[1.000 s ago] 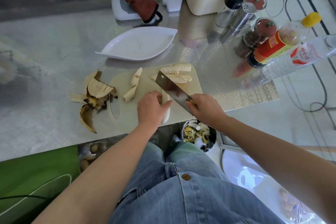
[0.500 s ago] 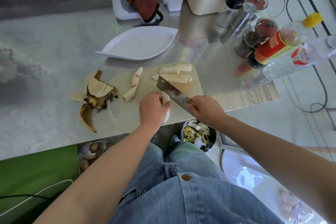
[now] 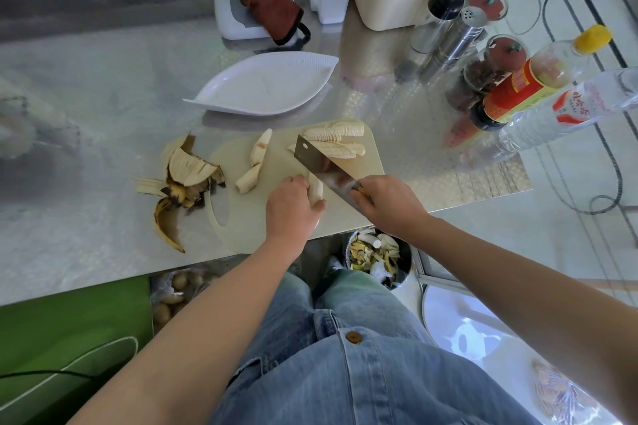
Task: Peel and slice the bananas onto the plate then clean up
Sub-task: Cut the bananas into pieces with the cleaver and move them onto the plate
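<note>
Left hand (image 3: 293, 209) curls over a pale peeled banana piece (image 3: 316, 188), fingers and thumb round it, pinning it to the pale beige plastic cutting board (image 3: 238, 224) near the board's front edge. Right hand (image 3: 388, 205) is closed in a fist on the handle of a broad rectangular steel cleaver (image 3: 319, 164); the handle is mostly hidden. The blade runs diagonally from the right hand towards the far left, its edge over the exposed far end of the held piece, just beside the left hand. Depth of cut: cannot tell. Two banana lengths already cut into slices (image 3: 336, 141) lie in rows at the board's far right corner. Two uncut peeled pieces (image 3: 260, 148) (image 3: 248, 179) lie mid-board. A heap of yellow-brown banana peels (image 3: 183, 179) sits on the steel worktop (image 3: 86, 79) at the board's left edge. White leaf-shaped plate (image 3: 266, 86) stands beyond the board, apart from it. A dark round bin (image 3: 404, 262) holding peel scraps stands below the worktop's front edge.
</note>
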`<action>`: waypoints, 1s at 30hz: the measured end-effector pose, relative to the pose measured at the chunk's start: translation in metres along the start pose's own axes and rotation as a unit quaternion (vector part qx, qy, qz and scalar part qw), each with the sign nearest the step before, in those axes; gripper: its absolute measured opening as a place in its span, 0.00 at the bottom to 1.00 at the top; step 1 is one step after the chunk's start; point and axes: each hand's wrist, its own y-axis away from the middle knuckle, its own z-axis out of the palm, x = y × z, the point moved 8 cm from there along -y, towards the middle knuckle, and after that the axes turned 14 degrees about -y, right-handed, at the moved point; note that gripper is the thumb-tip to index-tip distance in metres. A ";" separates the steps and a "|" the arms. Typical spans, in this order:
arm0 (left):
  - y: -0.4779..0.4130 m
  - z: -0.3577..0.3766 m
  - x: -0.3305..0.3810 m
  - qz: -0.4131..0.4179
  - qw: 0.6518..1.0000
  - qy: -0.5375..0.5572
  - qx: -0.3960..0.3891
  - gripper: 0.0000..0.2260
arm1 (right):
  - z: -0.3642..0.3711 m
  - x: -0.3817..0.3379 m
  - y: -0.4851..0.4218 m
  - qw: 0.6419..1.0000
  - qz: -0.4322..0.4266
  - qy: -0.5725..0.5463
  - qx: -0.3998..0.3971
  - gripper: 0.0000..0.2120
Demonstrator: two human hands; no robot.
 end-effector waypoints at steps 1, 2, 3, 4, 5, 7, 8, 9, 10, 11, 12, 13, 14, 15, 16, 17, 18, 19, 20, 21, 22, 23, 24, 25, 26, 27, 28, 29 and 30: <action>0.000 0.000 0.000 -0.001 1.000 0.000 0.000 0.15 | 0.000 0.000 0.000 1.000 0.000 0.001 -0.002 0.13; 0.000 0.001 0.000 -0.002 1.000 0.000 -0.001 0.15 | 0.000 -0.001 0.000 1.000 0.001 0.001 -0.004 0.13; 0.000 0.001 0.000 -0.003 1.000 0.000 -0.002 0.15 | 0.000 -0.001 0.000 1.000 0.003 0.001 -0.008 0.13; 0.000 0.002 -0.001 -0.006 1.000 0.002 -0.003 0.15 | 0.000 0.000 0.000 1.000 0.005 0.001 -0.011 0.14; 0.000 0.003 -0.001 -0.008 1.000 0.004 -0.005 0.14 | 0.001 0.000 0.000 1.000 0.008 0.003 -0.016 0.14; 0.001 0.004 -0.002 -0.011 1.000 0.007 -0.007 0.14 | 0.005 0.001 0.002 0.999 0.011 0.013 -0.027 0.13; 0.001 0.004 -0.002 -0.012 1.000 0.008 -0.007 0.13 | 0.007 0.002 0.003 0.999 0.015 0.015 -0.031 0.12; 0.001 0.003 -0.002 -0.012 1.000 0.011 -0.008 0.13 | 0.008 0.002 0.004 0.999 0.018 0.015 -0.033 0.12; 0.001 0.003 -0.002 -0.013 1.000 0.014 -0.008 0.13 | 0.008 0.002 0.005 0.999 0.018 0.014 -0.032 0.12; 0.001 0.003 -0.002 -0.013 1.000 0.018 -0.009 0.13 | 0.008 0.001 0.005 0.999 0.015 0.016 -0.030 0.12; 0.001 0.002 -0.002 -0.012 1.000 0.021 -0.009 0.13 | 0.006 0.000 0.005 0.999 0.011 0.018 -0.027 0.13; 0.002 0.002 -0.002 -0.011 1.000 0.023 -0.008 0.13 | 0.004 -0.001 0.005 1.000 0.006 0.015 -0.022 0.13; 0.002 0.002 -0.002 -0.011 1.000 0.023 -0.007 0.12 | 0.001 -0.002 0.005 1.000 0.002 0.006 -0.013 0.14; 0.002 0.001 -0.003 -0.010 1.000 0.022 -0.006 0.13 | -0.001 -0.003 0.005 1.000 0.000 -0.007 -0.002 0.14; 0.002 0.001 -0.003 -0.009 1.000 0.019 -0.005 0.13 | -0.003 -0.003 0.005 1.000 -0.001 -0.015 0.006 0.14; 0.002 0.001 -0.002 -0.008 1.000 0.017 -0.004 0.13 | -0.004 -0.004 0.004 1.000 -0.002 -0.015 0.009 0.14; 0.002 0.000 -0.002 -0.008 1.000 0.015 -0.004 0.14 | -0.003 -0.005 0.004 1.000 -0.003 -0.009 0.007 0.14; 0.002 0.000 -0.002 -0.008 1.000 0.015 -0.005 0.14 | -0.002 -0.005 0.003 1.000 -0.004 -0.003 0.003 0.14; 0.002 0.000 -0.003 -0.008 1.000 0.016 -0.005 0.14 | -0.001 -0.005 0.002 1.000 -0.005 0.002 0.000 0.13; 0.002 0.000 -0.003 -0.009 1.000 0.016 -0.005 0.14 | -0.001 -0.005 0.001 1.000 -0.006 0.006 -0.001 0.13; 0.002 0.000 -0.003 -0.009 1.000 0.016 -0.004 0.14 | 0.000 -0.005 0.001 1.000 -0.007 0.010 -0.001 0.13; 0.002 0.000 -0.003 -0.009 1.000 0.016 -0.004 0.14 | 0.000 -0.005 0.001 1.000 -0.006 0.013 -0.002 0.12; 0.002 0.000 -0.003 -0.010 1.000 0.016 -0.003 0.14 | 0.000 -0.006 0.001 1.000 -0.007 0.016 -0.002 0.12; 0.002 0.000 -0.003 -0.010 1.000 0.017 -0.003 0.14 | 0.001 -0.006 0.001 1.000 -0.004 0.015 -0.001 0.13; 0.002 0.000 -0.003 -0.010 1.000 0.018 -0.003 0.14 | 0.001 -0.005 0.001 1.000 -0.002 0.014 0.000 0.13; 0.002 0.000 -0.003 -0.010 1.000 0.017 -0.003 0.14 | 0.001 -0.005 0.001 1.000 0.002 0.013 0.001 0.13; 0.002 0.000 -0.003 -0.011 1.000 0.017 -0.003 0.14 | 0.002 -0.005 0.001 1.000 0.003 0.013 0.002 0.13; 0.002 0.001 -0.003 -0.012 1.000 0.018 -0.002 0.14 | 0.003 -0.005 0.001 1.000 0.004 0.016 -0.001 0.13; 0.002 0.001 -0.004 -0.013 1.000 0.020 -0.002 0.13 | 0.005 -0.005 0.001 1.000 0.005 0.020 -0.009 0.13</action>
